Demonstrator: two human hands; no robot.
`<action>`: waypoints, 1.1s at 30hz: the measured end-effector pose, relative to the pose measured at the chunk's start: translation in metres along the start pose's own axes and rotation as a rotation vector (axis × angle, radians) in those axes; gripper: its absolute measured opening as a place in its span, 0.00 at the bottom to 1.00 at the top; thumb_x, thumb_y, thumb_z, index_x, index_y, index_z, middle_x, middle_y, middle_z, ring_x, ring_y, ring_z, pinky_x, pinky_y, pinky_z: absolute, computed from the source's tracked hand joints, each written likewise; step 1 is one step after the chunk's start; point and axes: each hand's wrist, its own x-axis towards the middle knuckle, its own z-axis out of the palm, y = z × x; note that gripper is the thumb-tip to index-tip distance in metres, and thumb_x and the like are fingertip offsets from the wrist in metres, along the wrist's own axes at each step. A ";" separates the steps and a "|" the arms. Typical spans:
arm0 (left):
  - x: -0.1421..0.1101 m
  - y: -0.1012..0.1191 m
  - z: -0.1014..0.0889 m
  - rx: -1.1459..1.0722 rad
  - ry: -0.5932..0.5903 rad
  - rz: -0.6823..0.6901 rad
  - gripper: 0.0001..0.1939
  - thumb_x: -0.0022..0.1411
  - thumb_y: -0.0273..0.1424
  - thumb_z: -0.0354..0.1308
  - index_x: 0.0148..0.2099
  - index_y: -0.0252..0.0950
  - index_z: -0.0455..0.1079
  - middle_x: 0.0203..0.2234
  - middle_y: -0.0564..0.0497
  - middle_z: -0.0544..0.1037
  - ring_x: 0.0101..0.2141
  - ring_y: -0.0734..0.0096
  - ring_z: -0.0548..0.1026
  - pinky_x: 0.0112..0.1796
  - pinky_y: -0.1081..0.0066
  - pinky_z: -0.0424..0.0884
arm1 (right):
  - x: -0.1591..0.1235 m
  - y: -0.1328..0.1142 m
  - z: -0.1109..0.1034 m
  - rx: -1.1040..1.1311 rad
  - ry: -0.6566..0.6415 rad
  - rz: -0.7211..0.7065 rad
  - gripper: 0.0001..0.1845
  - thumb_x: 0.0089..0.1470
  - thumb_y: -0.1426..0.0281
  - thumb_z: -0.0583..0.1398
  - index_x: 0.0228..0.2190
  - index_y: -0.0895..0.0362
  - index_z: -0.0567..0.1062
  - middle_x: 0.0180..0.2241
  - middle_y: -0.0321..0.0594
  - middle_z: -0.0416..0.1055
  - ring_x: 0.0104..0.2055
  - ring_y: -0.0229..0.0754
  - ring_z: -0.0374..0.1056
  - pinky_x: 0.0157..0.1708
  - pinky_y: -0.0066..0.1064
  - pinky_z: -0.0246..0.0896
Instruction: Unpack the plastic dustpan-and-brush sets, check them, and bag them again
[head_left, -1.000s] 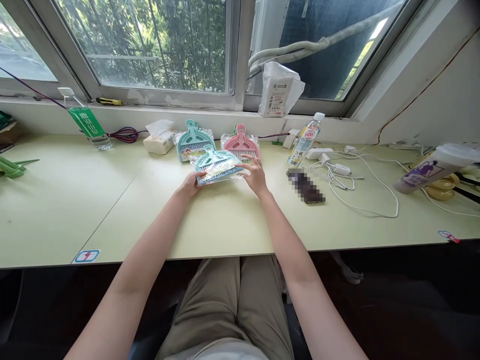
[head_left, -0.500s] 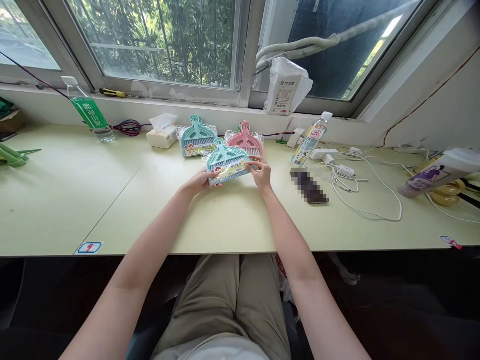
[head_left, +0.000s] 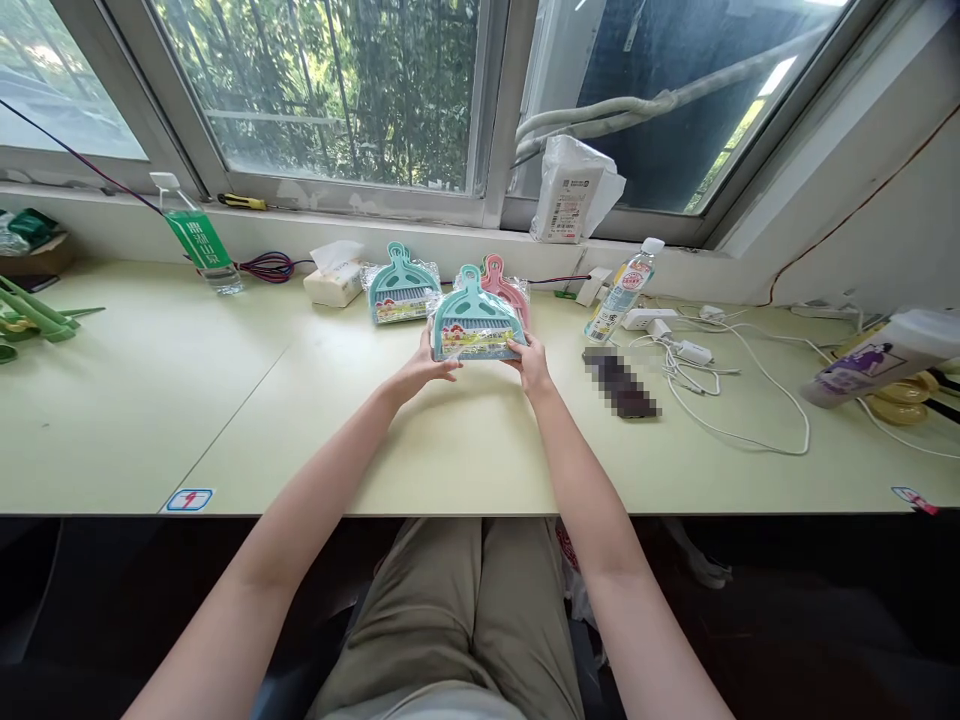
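Observation:
Upright between my two hands is a turquoise mini dustpan-and-brush set (head_left: 478, 312) in clear wrap, with a printed label along its lower part. My left hand (head_left: 421, 372) is at its left edge, the fingers reaching along the side and below. At the lower right corner, my right hand (head_left: 531, 360) pinches the set, thumb in front. Right behind it stands a pink dustpan set (head_left: 504, 285), partly covered. Another wrapped turquoise dustpan set (head_left: 401, 288) leans at the back of the table, left of the held one.
A tissue pack (head_left: 334, 275) and a green-labelled bottle (head_left: 199, 245) stand at the back left. On the right are another bottle (head_left: 624, 290), a blurred phone-like dark object (head_left: 621, 385), white cables (head_left: 690, 355) and a tilted cup (head_left: 877, 360). Green leaf-like pieces (head_left: 41, 315) lie far left.
The held turquoise set has turned from a tilt to upright, label facing me, and moved right and in front of the pink set. My left hand has shifted along its left edge.

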 end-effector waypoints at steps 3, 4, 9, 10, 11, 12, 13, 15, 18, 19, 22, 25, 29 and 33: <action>-0.002 -0.001 0.011 0.096 -0.029 0.064 0.69 0.38 0.26 0.74 0.71 0.51 0.31 0.56 0.42 0.68 0.42 0.66 0.76 0.38 0.70 0.74 | 0.000 -0.001 -0.002 0.054 0.067 0.031 0.15 0.42 0.74 0.61 0.37 0.56 0.71 0.35 0.36 0.73 0.34 0.37 0.71 0.36 0.33 0.73; -0.001 -0.002 0.014 0.131 -0.015 0.075 0.71 0.37 0.25 0.74 0.71 0.50 0.29 0.54 0.42 0.70 0.41 0.67 0.76 0.38 0.70 0.73 | 0.000 -0.001 -0.003 0.061 0.072 0.041 0.16 0.42 0.74 0.61 0.37 0.56 0.71 0.35 0.36 0.73 0.34 0.37 0.71 0.36 0.33 0.73; 0.014 -0.016 0.024 0.123 0.397 0.086 0.41 0.58 0.31 0.61 0.69 0.38 0.47 0.36 0.49 0.76 0.24 0.76 0.73 0.33 0.72 0.71 | -0.001 -0.003 -0.009 0.022 -0.009 0.032 0.18 0.42 0.72 0.63 0.38 0.54 0.69 0.37 0.36 0.74 0.36 0.39 0.72 0.37 0.34 0.71; 0.018 -0.020 0.024 0.115 0.449 0.055 0.30 0.61 0.32 0.57 0.64 0.35 0.55 0.34 0.49 0.76 0.23 0.76 0.73 0.31 0.72 0.70 | 0.001 -0.003 -0.013 -0.009 -0.026 0.009 0.18 0.42 0.71 0.63 0.38 0.54 0.68 0.38 0.36 0.75 0.37 0.40 0.72 0.38 0.34 0.71; 0.023 -0.024 0.025 0.133 0.464 0.016 0.22 0.63 0.32 0.54 0.58 0.33 0.62 0.33 0.48 0.76 0.22 0.75 0.73 0.30 0.71 0.69 | 0.003 -0.002 -0.018 -0.050 -0.032 -0.018 0.18 0.42 0.70 0.63 0.38 0.53 0.68 0.39 0.36 0.75 0.38 0.41 0.72 0.38 0.35 0.70; 0.028 -0.028 0.025 0.187 0.452 -0.020 0.16 0.64 0.32 0.53 0.52 0.32 0.67 0.33 0.47 0.76 0.23 0.72 0.74 0.30 0.71 0.69 | 0.006 0.000 -0.024 -0.102 -0.021 -0.047 0.18 0.41 0.70 0.64 0.38 0.54 0.68 0.39 0.37 0.75 0.39 0.41 0.72 0.40 0.36 0.69; 0.033 -0.032 0.024 0.285 0.432 -0.049 0.11 0.64 0.32 0.53 0.46 0.32 0.69 0.33 0.46 0.76 0.26 0.70 0.75 0.31 0.70 0.69 | 0.011 0.002 -0.030 -0.169 0.001 -0.077 0.18 0.41 0.69 0.64 0.37 0.54 0.68 0.39 0.38 0.75 0.40 0.42 0.72 0.41 0.37 0.69; 0.044 -0.040 0.024 0.524 0.411 -0.071 0.06 0.63 0.30 0.54 0.39 0.34 0.70 0.34 0.45 0.77 0.33 0.63 0.76 0.37 0.66 0.70 | 0.021 0.007 -0.043 -0.344 0.071 -0.139 0.16 0.41 0.68 0.65 0.35 0.55 0.68 0.39 0.42 0.75 0.43 0.45 0.71 0.45 0.40 0.67; 0.063 -0.049 0.023 0.743 0.454 -0.059 0.05 0.62 0.29 0.55 0.37 0.34 0.70 0.39 0.41 0.76 0.45 0.54 0.72 0.49 0.59 0.66 | 0.037 0.017 -0.055 -0.670 0.230 -0.280 0.14 0.43 0.68 0.64 0.35 0.56 0.71 0.44 0.48 0.73 0.49 0.50 0.68 0.51 0.45 0.62; 0.070 -0.051 0.023 0.761 0.471 -0.059 0.05 0.62 0.29 0.55 0.37 0.34 0.71 0.42 0.38 0.75 0.49 0.51 0.70 0.51 0.57 0.64 | 0.042 0.020 -0.056 -0.760 0.278 -0.333 0.14 0.44 0.69 0.64 0.36 0.56 0.72 0.46 0.49 0.72 0.51 0.52 0.66 0.53 0.46 0.61; 0.090 -0.055 0.021 0.859 0.559 -0.051 0.12 0.60 0.32 0.59 0.45 0.32 0.70 0.50 0.34 0.68 0.56 0.44 0.62 0.54 0.53 0.60 | 0.056 0.026 -0.055 -0.933 0.336 -0.444 0.14 0.46 0.71 0.62 0.39 0.56 0.74 0.52 0.51 0.69 0.56 0.54 0.62 0.55 0.47 0.59; 0.108 -0.058 0.015 0.910 0.643 -0.009 0.25 0.58 0.30 0.62 0.57 0.34 0.63 0.57 0.34 0.62 0.60 0.47 0.58 0.56 0.54 0.58 | 0.070 0.027 -0.048 -1.043 0.274 -0.464 0.18 0.50 0.70 0.61 0.45 0.56 0.73 0.58 0.50 0.63 0.60 0.53 0.59 0.56 0.47 0.58; 0.133 -0.065 0.004 0.766 0.568 -0.005 0.32 0.61 0.28 0.59 0.64 0.34 0.53 0.59 0.33 0.61 0.61 0.51 0.60 0.58 0.56 0.57 | 0.089 0.027 -0.038 -1.116 0.189 -0.437 0.31 0.57 0.71 0.54 0.61 0.52 0.59 0.64 0.48 0.57 0.63 0.54 0.56 0.56 0.50 0.58; 0.152 -0.073 -0.005 0.793 0.542 -0.037 0.28 0.63 0.29 0.55 0.63 0.33 0.55 0.57 0.32 0.64 0.59 0.48 0.62 0.56 0.56 0.58 | 0.103 0.030 -0.032 -1.136 0.125 -0.379 0.34 0.59 0.73 0.48 0.66 0.49 0.50 0.59 0.49 0.64 0.56 0.54 0.66 0.54 0.52 0.59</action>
